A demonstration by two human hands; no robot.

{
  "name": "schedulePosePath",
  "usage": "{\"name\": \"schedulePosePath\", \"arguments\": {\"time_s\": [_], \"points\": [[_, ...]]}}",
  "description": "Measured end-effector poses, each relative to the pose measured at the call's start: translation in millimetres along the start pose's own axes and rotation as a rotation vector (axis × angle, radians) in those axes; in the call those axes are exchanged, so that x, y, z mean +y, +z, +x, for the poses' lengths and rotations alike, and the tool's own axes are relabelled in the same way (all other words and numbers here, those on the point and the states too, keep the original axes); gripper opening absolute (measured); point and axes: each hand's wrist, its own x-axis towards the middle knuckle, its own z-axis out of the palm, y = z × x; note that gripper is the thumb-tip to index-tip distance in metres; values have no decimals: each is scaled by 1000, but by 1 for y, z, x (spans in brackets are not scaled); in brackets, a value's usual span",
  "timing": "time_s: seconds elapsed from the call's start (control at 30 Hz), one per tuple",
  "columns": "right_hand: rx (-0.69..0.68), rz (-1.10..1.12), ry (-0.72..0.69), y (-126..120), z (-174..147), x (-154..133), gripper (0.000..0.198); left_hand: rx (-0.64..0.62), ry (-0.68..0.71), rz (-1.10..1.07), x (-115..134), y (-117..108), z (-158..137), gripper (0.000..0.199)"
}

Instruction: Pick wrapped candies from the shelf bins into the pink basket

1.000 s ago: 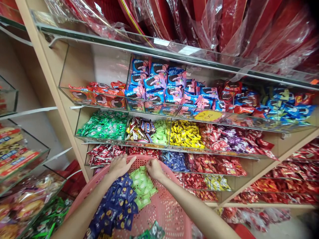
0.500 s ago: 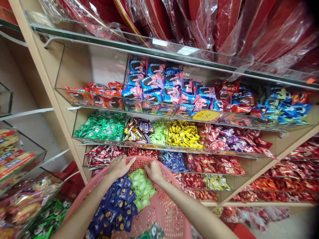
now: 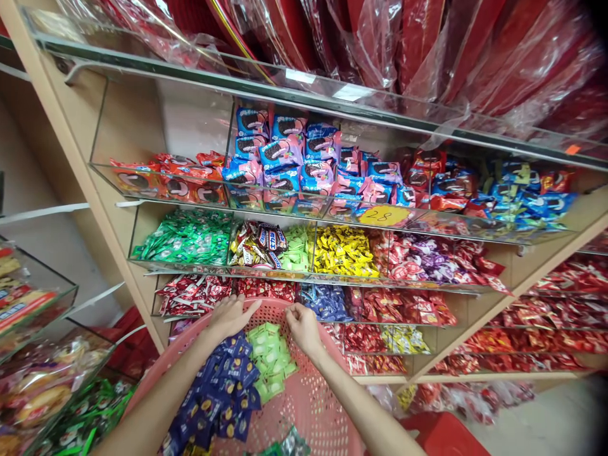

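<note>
A pink perforated plastic basket (image 3: 327, 399) is in front of me below the shelves. Inside it lie dark blue candy packets (image 3: 213, 396) on the left, light green packets (image 3: 270, 361) toward the far side, and a few darker green ones (image 3: 289, 443) near the bottom edge. My left hand (image 3: 231, 316) is curled over the far rim, its thumb lying along the edge. Just to the right, my right hand (image 3: 303, 326) is closed at the same rim with fingers bent in. Its fingertips are partly hidden.
Glass-fronted shelves carry green candies (image 3: 185, 237), Snickers bars (image 3: 272, 240), yellow candies (image 3: 345, 250) and Oreo-style cookie packs (image 3: 287, 152). A yellow price tag (image 3: 381, 215) hangs on one shelf front. A red stool-like object (image 3: 441, 434) stands low at right. More bagged snacks (image 3: 52, 386) are at left.
My right hand has moved slightly right along the basket's far rim, its fingers turning toward the edge. My left hand stays on the rim. The view has shifted slightly.
</note>
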Motion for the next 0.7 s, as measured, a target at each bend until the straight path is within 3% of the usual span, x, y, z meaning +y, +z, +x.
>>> {"name": "schedulePosePath", "arguments": {"time_s": [0.37,0.7], "points": [[77,17,117,-34,-33,9,26,-24,162,-7,40,6,5,81],[109,-37,134,-35,-31,-9,28,-43,175,-26,31,1,9,82]]}}
